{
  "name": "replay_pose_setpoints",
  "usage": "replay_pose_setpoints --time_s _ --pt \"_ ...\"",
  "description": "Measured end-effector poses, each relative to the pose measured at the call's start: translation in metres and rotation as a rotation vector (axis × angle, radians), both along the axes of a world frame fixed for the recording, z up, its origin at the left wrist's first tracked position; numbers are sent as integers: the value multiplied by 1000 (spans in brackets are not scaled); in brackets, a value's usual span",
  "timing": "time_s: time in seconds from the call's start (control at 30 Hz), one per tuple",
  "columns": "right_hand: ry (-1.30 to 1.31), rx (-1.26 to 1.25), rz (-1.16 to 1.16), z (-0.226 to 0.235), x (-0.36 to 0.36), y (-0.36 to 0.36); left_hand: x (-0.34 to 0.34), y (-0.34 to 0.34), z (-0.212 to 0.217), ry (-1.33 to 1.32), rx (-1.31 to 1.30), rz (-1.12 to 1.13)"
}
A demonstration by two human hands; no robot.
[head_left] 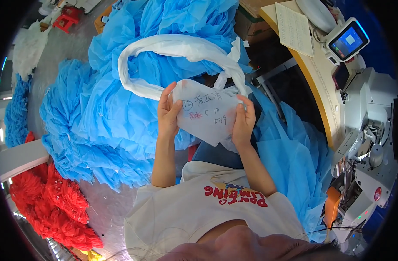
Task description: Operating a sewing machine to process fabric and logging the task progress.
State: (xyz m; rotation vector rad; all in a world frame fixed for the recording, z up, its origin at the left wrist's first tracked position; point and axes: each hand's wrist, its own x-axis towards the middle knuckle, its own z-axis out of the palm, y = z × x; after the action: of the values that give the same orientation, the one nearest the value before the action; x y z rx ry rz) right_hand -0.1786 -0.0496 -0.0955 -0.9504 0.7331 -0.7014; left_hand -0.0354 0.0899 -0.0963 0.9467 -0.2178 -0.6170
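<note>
A white, slightly see-through piece of cloth [203,124] with handwriting in black and red is stretched between my hands above my lap. My left hand [167,114] pinches its left edge, thumb on top. My right hand [244,119] pinches the opposite edge in the same way. A long gathered white fabric strip [181,45] loops out beyond the cloth, running from near my left hand round to near my right. Beneath the loop spreads a large heap of ruffled light blue fabric [103,117]. More sheer blue fabric [286,163] hangs beside my right arm.
On my right stand a yellow-edged worktable [318,93], a white sewing machine [368,165] and a control screen [349,42]. A written paper sheet [294,28] lies on the tabletop. Ruffled red fabric [53,204] lies at the lower left. A red stool [67,18] stands at the far left.
</note>
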Motion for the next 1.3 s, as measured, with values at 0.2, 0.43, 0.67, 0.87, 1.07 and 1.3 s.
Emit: replay_pose_setpoints --time_s 0.2,0.43,0.67,0.87,1.07,1.3 --pt "140 -274 243 1 -5 -9 11 1 -14 -51 66 -77" --pt "261 -640 239 -4 -13 -24 19 -9 -15 -14 82 -216" --pt "218 -325 268 -13 -28 -24 19 -22 -28 40 16 -282" --pt "276 -298 247 -18 -42 -28 16 -38 -45 198 -59 -308" --pt "393 -304 235 -38 -57 -37 4 -52 -52 91 69 -371" --pt "380 -288 231 -56 -66 -39 2 -54 -53 -68 236 -438"
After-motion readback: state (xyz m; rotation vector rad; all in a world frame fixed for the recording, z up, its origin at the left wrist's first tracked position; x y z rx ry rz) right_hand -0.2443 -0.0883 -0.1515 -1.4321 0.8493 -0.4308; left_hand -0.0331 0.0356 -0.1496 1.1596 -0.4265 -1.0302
